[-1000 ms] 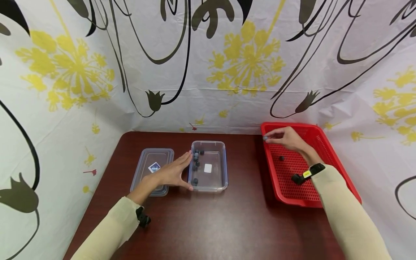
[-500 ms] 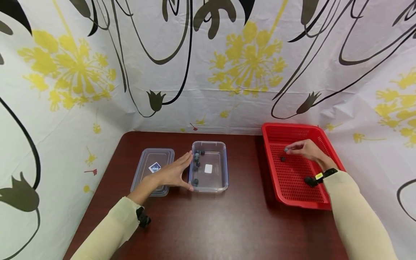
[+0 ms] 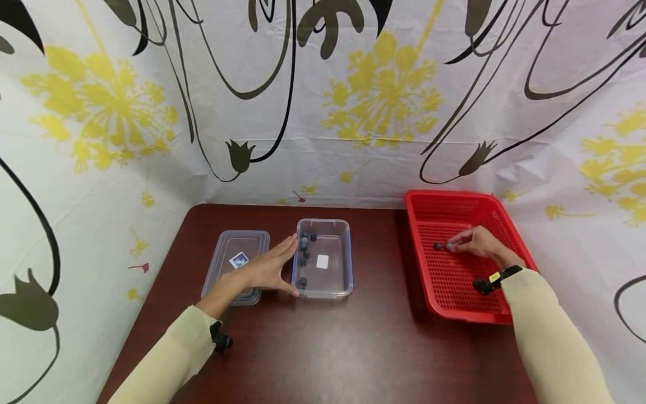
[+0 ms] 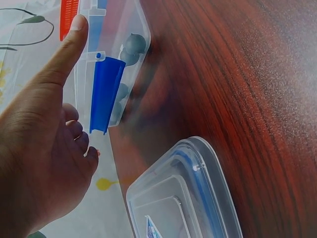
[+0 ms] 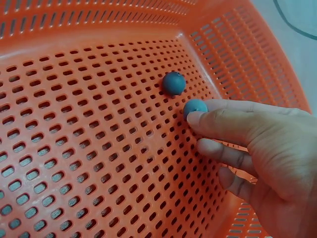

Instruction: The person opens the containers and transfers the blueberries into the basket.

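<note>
Right hand [image 5: 257, 148] in red basket [image 3: 497, 306], fingers pinching a blue ball [image 5: 194, 106].
Left hand [image 3: 267, 269], fingers straight, steadied the clear box [image 3: 347, 264]; a light pinch risked the ball rolling off.

The tabletop [image 3: 328, 348], a dark reddish-brown wood-grain surface, is carrying three items. A clear container [image 3: 333, 283] with blue side clips is sitting near the middle of the far edge. A clear lid [image 3: 228, 246] bearing a blue diamond label is lying flat just to the left of the container, apart from it. A red perforated basket [image 3: 454, 306] is resting well to the right of the container, against the tabletop's right edge.
</note>
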### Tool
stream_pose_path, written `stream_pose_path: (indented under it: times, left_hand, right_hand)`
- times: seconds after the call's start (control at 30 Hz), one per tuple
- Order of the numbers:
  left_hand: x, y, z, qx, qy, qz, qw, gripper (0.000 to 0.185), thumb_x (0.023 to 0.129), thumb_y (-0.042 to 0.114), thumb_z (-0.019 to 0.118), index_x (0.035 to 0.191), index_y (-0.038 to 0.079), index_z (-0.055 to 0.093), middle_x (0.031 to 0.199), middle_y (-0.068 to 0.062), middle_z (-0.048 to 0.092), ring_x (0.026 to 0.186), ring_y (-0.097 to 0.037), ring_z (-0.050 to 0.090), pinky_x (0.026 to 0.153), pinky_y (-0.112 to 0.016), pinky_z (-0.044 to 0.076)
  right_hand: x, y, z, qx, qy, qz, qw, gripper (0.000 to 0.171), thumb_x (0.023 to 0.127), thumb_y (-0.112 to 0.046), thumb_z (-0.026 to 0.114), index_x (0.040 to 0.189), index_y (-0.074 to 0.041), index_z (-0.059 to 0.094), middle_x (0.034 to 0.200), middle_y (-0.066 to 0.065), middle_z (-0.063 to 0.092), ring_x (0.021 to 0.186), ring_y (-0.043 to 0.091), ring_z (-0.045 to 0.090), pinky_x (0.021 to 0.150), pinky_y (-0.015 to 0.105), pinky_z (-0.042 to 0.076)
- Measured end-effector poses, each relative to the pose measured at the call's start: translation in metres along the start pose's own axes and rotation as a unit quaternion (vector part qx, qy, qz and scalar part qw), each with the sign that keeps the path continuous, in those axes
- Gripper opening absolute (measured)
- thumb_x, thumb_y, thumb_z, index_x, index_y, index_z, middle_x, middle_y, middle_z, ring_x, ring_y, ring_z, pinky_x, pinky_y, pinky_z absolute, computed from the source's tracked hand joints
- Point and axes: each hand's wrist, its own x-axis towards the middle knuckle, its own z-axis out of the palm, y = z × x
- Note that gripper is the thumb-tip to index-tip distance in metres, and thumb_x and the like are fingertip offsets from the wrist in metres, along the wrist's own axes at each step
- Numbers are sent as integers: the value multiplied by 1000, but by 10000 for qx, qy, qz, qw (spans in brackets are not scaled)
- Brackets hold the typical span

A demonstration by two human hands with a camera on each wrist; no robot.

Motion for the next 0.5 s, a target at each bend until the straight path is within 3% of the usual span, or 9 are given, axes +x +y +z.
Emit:
stream_pose_path:
  times: [0.33, 0.5]
  left_hand:
    - [2, 0, -1, 65, -61, -6, 10000, 135, 80, 64, 86, 170, 5, 4, 179, -12, -6, 165, -32, 3, 127, -59, 25]
    - [-1, 0, -2, 20, -53, 11, 10000, 135, 81, 63, 86, 170, 5, 4, 179, -13, -6, 164, -33, 3, 126, -59, 28]
  right_hand:
    - [-6, -9, -6, 190, 46, -102, 9998, 28, 93, -4, 81, 117, 10, 76, 98, 18, 81, 83, 8, 72, 71, 16, 50]
    - [-3, -30, -14, 227, 325, -532, 9978, 30, 94, -3, 79, 120, 11, 74, 98, 19, 81, 81, 8, 75, 66, 15, 51]
